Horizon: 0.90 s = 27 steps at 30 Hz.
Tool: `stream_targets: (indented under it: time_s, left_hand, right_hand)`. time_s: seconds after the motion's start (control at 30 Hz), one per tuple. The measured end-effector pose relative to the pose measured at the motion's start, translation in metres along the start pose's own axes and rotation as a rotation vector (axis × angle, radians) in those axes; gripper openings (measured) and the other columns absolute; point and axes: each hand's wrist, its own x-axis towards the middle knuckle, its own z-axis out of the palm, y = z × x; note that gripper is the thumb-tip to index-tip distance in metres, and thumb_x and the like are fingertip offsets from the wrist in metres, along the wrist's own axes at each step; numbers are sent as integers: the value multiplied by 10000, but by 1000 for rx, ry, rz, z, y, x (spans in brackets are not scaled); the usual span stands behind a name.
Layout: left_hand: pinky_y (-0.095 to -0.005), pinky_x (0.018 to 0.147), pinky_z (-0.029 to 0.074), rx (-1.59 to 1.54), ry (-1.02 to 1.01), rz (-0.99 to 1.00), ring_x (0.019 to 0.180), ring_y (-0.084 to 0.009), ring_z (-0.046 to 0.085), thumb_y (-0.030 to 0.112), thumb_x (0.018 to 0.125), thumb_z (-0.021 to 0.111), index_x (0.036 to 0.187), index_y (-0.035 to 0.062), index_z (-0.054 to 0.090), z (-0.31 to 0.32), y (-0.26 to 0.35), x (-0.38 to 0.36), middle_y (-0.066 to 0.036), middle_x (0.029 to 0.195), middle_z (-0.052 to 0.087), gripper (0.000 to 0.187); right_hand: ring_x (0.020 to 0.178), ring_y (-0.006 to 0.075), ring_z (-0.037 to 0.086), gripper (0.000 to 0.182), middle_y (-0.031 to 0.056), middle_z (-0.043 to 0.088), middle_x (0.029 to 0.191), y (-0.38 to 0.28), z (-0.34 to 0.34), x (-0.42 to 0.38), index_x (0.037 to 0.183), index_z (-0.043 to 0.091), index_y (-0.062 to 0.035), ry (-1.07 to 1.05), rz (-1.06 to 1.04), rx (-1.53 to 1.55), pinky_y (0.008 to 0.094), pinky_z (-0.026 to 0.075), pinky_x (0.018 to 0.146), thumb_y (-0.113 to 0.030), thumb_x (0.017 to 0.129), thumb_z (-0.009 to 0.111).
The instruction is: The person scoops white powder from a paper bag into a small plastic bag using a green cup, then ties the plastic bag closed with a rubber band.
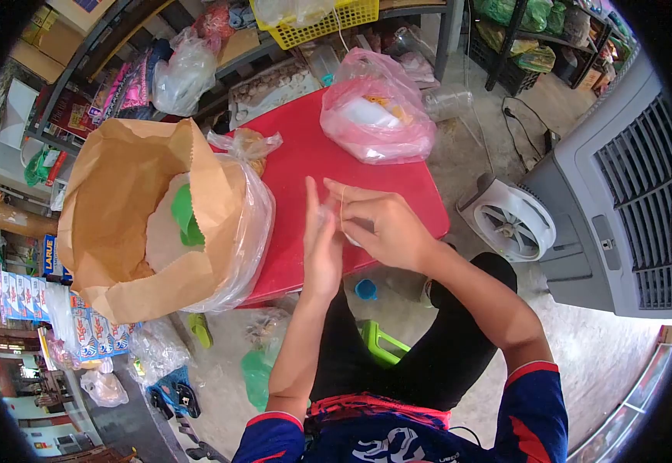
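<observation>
My left hand (323, 251) and my right hand (388, 225) meet above the red table (297, 158). A thin yellowish rubber band (342, 205) stretches at the fingers of my right hand, which are bent and closed. My left hand's fingers point upward and close together, with a small clear plastic bag (324, 215) showing between it and the right hand. The bag's contents are mostly hidden by my hands. To the left stands a large open brown paper bag (120, 185) inside clear plastic, with a green scoop or cup (187, 216) in it.
A pink plastic bag (378, 108) with white and orange contents sits at the table's far end, a small tied bag (253, 147) beside the paper bag. A grey air cooler (583, 208) stands right. On the floor are a blue cup (365, 289) and a green stool (383, 343).
</observation>
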Motion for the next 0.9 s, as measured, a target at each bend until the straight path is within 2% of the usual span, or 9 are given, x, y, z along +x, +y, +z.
stream_targets:
  time_s: [0.07, 0.17, 0.3, 0.4, 0.5, 0.7, 0.8, 0.83, 0.9]
  left_hand:
    - [-492, 1275, 225, 189, 83, 164, 1544, -366, 342, 295, 1097, 469, 1700, 62, 139, -6, 4, 1, -242, 1675, 322, 727]
    - [-541, 1274, 207, 820, -92, 530, 1567, -424, 290, 185, 1011, 533, 1324, 22, 660, -17, 45, 14, -230, 1682, 316, 376]
    - [-589, 1274, 185, 1138, -360, 593, 1544, -487, 287, 120, 931, 581, 1085, 25, 749, -6, 74, 30, -254, 1648, 345, 247]
    - [-642, 1266, 191, 1277, -454, 667, 1510, -502, 318, 126, 874, 638, 959, 8, 724, -3, 76, 41, -269, 1566, 425, 169]
    - [-591, 1239, 264, 1421, -564, 778, 1442, -465, 420, 152, 846, 650, 816, -8, 666, -1, 88, 49, -252, 1477, 514, 164]
    - [-450, 933, 437, 1238, -597, 712, 1062, -353, 580, 154, 785, 687, 691, 7, 591, -2, 93, 50, -174, 1135, 636, 199]
    - [-389, 870, 432, 910, -516, 470, 975, -305, 596, 173, 786, 678, 687, 10, 563, -24, 67, 50, -159, 1065, 636, 223]
    - [-351, 804, 420, 592, -465, 330, 912, -260, 583, 219, 826, 649, 669, 19, 529, -28, 59, 47, -152, 995, 636, 281]
    - [-341, 723, 389, 217, -328, 290, 807, -223, 535, 271, 869, 609, 657, 38, 496, -30, 40, 43, -119, 895, 602, 335]
  right_hand:
    - [1302, 437, 611, 98, 319, 605, 1406, 4, -8, 0, 913, 699, 71, -44, 4, 31, 467, 546, 1015, -12, 866, 718]
    - [1365, 451, 573, 130, 325, 546, 1486, 5, -20, 0, 982, 716, 60, -105, -7, 40, 457, 519, 1071, -14, 875, 726]
    - [1361, 446, 569, 124, 318, 598, 1421, 3, -24, -1, 941, 708, 65, -129, -1, 59, 479, 513, 1071, -36, 873, 734]
    - [1208, 428, 664, 133, 276, 676, 1280, 5, -26, -1, 948, 714, 54, -141, -42, 58, 468, 548, 974, -53, 874, 740]
    - [997, 393, 711, 137, 219, 718, 1062, 0, -34, 2, 963, 723, 47, -234, 59, 89, 444, 561, 864, -62, 882, 742]
    - [790, 236, 711, 146, 129, 730, 864, 19, -32, -1, 1012, 749, 36, -40, 201, 169, 368, 552, 761, -68, 910, 751]
    - [776, 126, 669, 132, 69, 743, 864, 32, -27, -2, 1000, 755, 39, 38, 333, 368, 328, 540, 731, -82, 953, 740]
    - [783, 110, 660, 132, 59, 743, 868, 33, -26, -3, 998, 755, 40, 72, 374, 414, 316, 537, 728, -87, 966, 733]
    - [797, 76, 643, 141, 39, 744, 877, 35, -25, -3, 993, 755, 41, 134, 453, 505, 293, 532, 721, -95, 993, 718]
